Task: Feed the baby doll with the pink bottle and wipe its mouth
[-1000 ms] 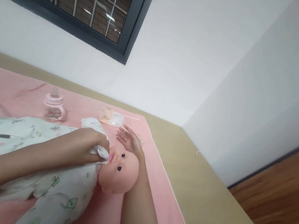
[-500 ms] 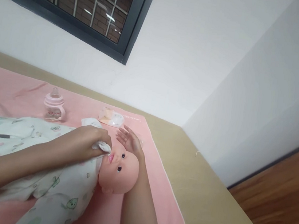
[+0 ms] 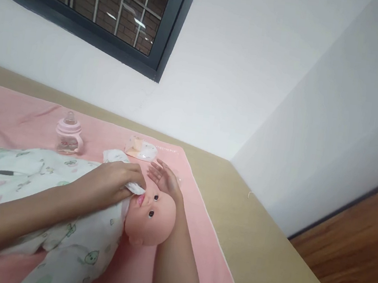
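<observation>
A bald baby doll (image 3: pixel 150 224) lies on its back in white clothing (image 3: pixel 93 235) with small green and pink prints. My left hand (image 3: pixel 117 181) reaches over its chest, fingers pinched on a white tissue (image 3: pixel 136 189) that touches the doll's face at the mouth. Past the doll's head, my right hand (image 3: pixel 165 178) lies palm up, its fingers loosely spread and holding nothing. The doll's head is against my right wrist and forearm; how much weight rests there I cannot tell.
A pink baby bottle (image 3: pixel 68 135) with a handle stands beyond the doll on a pink blanket (image 3: pixel 28 113). Near my right hand lies a small clear printed packet (image 3: pixel 141 148). The tan surface (image 3: pixel 235 212) meets a white wall with a dark-framed window (image 3: pixel 165 31).
My left hand and the tissue have shifted slightly to the right along the doll's mouth, toward the nose. My right hand and the doll look the same.
</observation>
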`<state>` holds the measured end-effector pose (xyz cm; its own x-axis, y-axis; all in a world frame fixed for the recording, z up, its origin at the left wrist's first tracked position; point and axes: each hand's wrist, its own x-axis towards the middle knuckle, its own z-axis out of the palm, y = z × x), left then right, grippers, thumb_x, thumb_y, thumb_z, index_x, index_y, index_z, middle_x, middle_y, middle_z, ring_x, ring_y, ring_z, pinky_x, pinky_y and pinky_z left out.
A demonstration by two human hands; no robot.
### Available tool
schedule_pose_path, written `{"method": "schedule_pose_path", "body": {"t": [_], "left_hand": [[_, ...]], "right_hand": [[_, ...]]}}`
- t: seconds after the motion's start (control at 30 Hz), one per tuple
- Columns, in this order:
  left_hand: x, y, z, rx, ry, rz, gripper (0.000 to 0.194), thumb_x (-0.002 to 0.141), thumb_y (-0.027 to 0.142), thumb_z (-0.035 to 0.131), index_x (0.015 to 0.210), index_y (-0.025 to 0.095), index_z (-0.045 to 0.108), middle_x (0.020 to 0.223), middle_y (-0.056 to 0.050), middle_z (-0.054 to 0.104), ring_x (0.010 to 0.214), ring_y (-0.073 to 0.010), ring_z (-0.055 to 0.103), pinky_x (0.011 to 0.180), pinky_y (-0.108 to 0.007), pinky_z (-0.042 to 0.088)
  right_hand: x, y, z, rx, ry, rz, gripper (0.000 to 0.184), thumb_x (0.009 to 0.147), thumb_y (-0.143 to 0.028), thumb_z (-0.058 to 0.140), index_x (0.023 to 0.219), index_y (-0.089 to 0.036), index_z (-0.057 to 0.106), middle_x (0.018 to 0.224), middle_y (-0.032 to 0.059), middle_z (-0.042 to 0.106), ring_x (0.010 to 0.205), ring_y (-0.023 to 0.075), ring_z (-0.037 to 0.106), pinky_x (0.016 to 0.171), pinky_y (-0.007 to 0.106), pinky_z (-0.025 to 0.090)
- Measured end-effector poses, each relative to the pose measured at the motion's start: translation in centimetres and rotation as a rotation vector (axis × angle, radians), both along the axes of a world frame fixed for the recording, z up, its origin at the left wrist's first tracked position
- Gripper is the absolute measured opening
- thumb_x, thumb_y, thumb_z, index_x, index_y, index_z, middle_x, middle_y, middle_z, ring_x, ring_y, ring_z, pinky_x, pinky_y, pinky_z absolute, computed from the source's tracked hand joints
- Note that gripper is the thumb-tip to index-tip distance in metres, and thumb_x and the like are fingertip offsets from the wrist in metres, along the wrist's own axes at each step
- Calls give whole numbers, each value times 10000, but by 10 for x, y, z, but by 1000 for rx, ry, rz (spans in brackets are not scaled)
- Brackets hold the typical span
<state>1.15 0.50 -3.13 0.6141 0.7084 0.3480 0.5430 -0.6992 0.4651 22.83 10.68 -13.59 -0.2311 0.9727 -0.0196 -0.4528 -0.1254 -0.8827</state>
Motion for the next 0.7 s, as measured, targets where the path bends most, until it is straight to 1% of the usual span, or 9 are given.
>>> {"method": "schedule_pose_path", "body": {"t": [0.13, 0.27, 0.37, 0.43, 0.57, 0.7], "left_hand": [[-1, 0, -1, 4, -36, -15, 265, 798, 180, 444, 870, 215, 696, 907, -17, 672, 838, -184, 602, 737, -269, 423], [-1, -3, -5, 49, -107, -73, 276, 770, 131, 453, 835, 236, 700, 875, 10, 662, 803, -148, 604, 705, -231, 407], [0, -5, -8, 72, -108, -95, 309, 731, 82, 447, 821, 241, 697, 864, 20, 656, 784, -134, 603, 667, -217, 392], [1, -6, -9, 71, -96, -95, 313, 733, 76, 441, 817, 238, 694, 864, 17, 652, 785, -135, 602, 662, -218, 391], [1, -6, -8, 44, -82, -65, 272, 774, 135, 450, 817, 235, 700, 863, 7, 644, 787, -144, 603, 681, -231, 404], [1, -7, -4, 46, -5, -39, 334, 779, 146, 403, 869, 240, 710, 912, -12, 646, 826, -171, 608, 706, -262, 424]], "right_hand": [[0, 1, -1, -7, -4, -4, 423, 742, -412, 686, 1120, -240, 609, 1172, 80, 645, 1103, 221, 613, 1021, 444, 455], [0, 3, -2, -6, -9, -2, 389, 751, -409, 676, 1101, -250, 612, 1164, 74, 651, 1090, 211, 618, 1008, 433, 466], [0, 3, -3, -3, -8, -5, 394, 746, -410, 679, 1100, -250, 610, 1134, 69, 661, 1086, 198, 617, 1002, 415, 472], [0, 3, -3, -5, -1, -5, 399, 744, -406, 681, 1103, -246, 608, 1125, 67, 663, 1086, 196, 616, 1004, 410, 472], [1, 3, -2, -19, 11, -1, 410, 743, -400, 686, 1112, -242, 605, 1146, 69, 654, 1108, 208, 609, 1020, 421, 464], [-1, 2, -1, -14, 11, 5, 431, 733, -406, 698, 1117, -241, 595, 1144, 65, 656, 1128, 209, 597, 1026, 418, 464]]}}
